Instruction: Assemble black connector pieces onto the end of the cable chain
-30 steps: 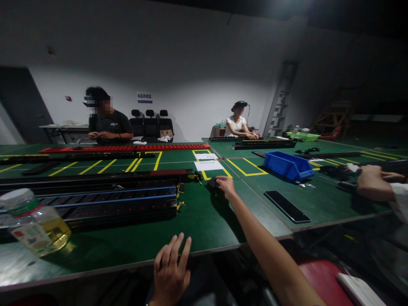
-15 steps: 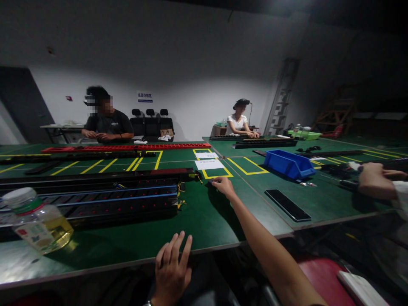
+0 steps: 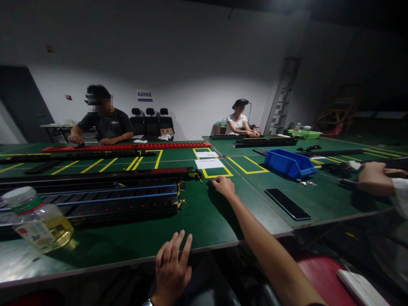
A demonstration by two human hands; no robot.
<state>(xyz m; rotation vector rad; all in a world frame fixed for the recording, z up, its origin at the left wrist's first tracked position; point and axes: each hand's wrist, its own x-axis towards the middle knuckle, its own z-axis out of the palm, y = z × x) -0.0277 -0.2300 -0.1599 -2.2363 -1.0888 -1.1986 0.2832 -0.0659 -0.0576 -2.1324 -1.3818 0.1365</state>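
Here, at a green workbench under dim light:

Right hand: the right hand (image 3: 224,186) stretches far out across the green table (image 3: 204,221), fingers curled down over a small dark object (image 3: 211,183) lying on the surface; whether they pinch it or merely rest on it cannot be told.

Small dark object: it lies at the fingertips of the right hand, just left of them, on the table and close to a yellow-taped square (image 3: 214,166) beyond the hand.

Left hand: the left hand (image 3: 171,268) rests at the near table edge, fingers spread and flat, holding nothing.

Left of the right hand: a long black rail assembly (image 3: 95,199) with blue strips and red dots runs across the table, its end with yellow wires near the hand.

Beyond the right hand: white paper sheets (image 3: 208,163) lie in the taped square.

Right of the right hand: a blue bin (image 3: 288,164) stands well apart, and a black phone (image 3: 287,204) lies flat nearer the edge.

Far left of the left hand: a plastic bottle (image 3: 36,221) of yellow liquid leans on the table.

Others: a co-worker's hand (image 3: 374,178) rests at the right edge; a person in a dark shirt (image 3: 103,121) and a person in a white top (image 3: 237,122) sit at the far benches.
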